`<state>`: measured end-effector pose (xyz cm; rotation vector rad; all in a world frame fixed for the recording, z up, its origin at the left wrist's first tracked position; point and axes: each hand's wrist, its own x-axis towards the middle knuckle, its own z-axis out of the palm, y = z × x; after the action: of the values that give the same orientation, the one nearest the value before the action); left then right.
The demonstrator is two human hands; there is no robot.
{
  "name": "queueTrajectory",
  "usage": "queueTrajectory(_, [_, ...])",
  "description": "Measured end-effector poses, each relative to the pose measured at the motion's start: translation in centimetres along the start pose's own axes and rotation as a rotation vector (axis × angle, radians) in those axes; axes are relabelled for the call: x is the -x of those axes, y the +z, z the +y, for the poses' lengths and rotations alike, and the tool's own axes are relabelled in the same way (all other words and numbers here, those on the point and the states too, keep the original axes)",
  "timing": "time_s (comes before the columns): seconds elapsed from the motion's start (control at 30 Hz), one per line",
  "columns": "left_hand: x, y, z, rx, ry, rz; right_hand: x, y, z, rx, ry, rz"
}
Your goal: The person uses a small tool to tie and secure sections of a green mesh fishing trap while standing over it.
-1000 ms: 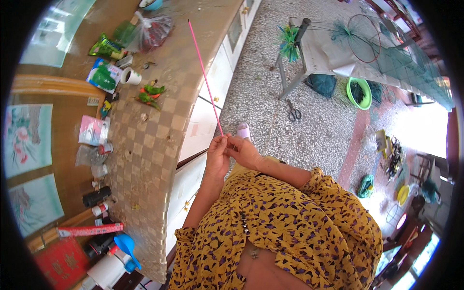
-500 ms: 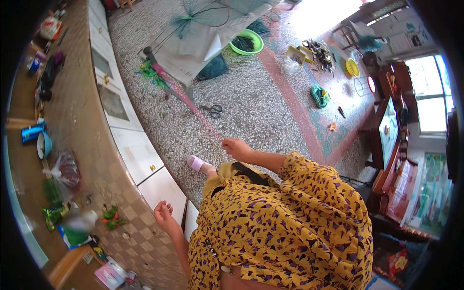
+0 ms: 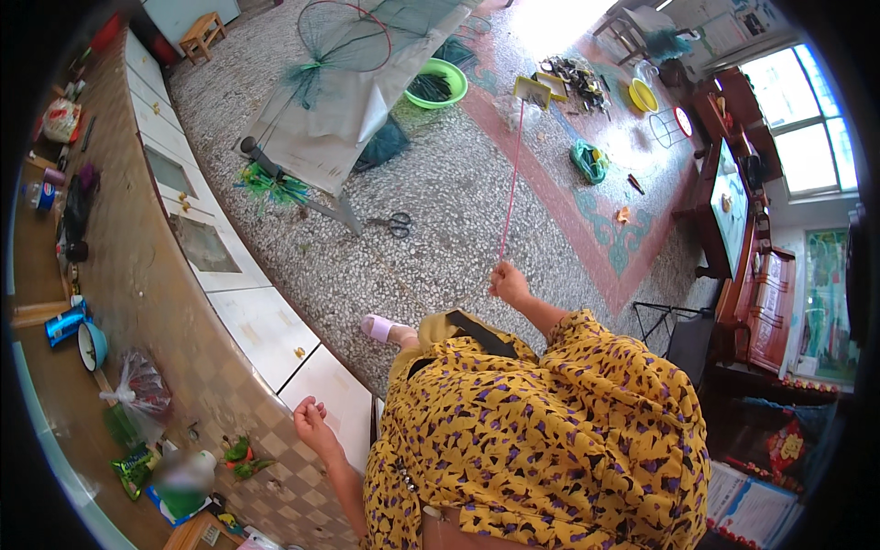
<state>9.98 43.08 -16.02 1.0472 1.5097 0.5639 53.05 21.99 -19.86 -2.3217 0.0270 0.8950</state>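
Observation:
My right hand (image 3: 510,281) is closed round the lower end of a thin, straight pink stick (image 3: 512,183) and holds it out over the speckled floor. Its far end overlaps a small yellow tray in the view; whether they touch I cannot tell. My left hand (image 3: 314,425) is at the edge of the brown checked counter (image 3: 197,321), fingers curled in. What it holds, if anything, is hidden. Black-handled scissors (image 3: 398,225) lie on the floor ahead, beside the leg of a table (image 3: 302,151) with a grey-white cover.
Green netting on a hoop (image 3: 344,37) lies over the table. Beyond are a green basin (image 3: 438,84), yellow trays (image 3: 533,92) and a yellow basin (image 3: 643,94). A green bag (image 3: 588,162) sits on the floor. Peppers (image 3: 243,456) and a blue bowl (image 3: 92,346) stand on the counter.
My right hand has moved right, and the pink stick has swung from the table corner at the left to point ahead. The view has shifted a little; my left hand stays by the counter.

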Motion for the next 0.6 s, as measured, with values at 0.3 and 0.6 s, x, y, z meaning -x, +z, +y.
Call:
queueTrajectory(0.3, [-1.1, 4.7, 4.9, -0.077, -0.096, -0.136, -3.6, -2.1, -3.0, -0.371, 0.100, 0.108])
queueTrajectory(0.6, [4.7, 22.2, 30.7, 0.321, 0.422, -0.683, -7.3, -10.5, -4.1, -0.540, 0.121, 0.183])
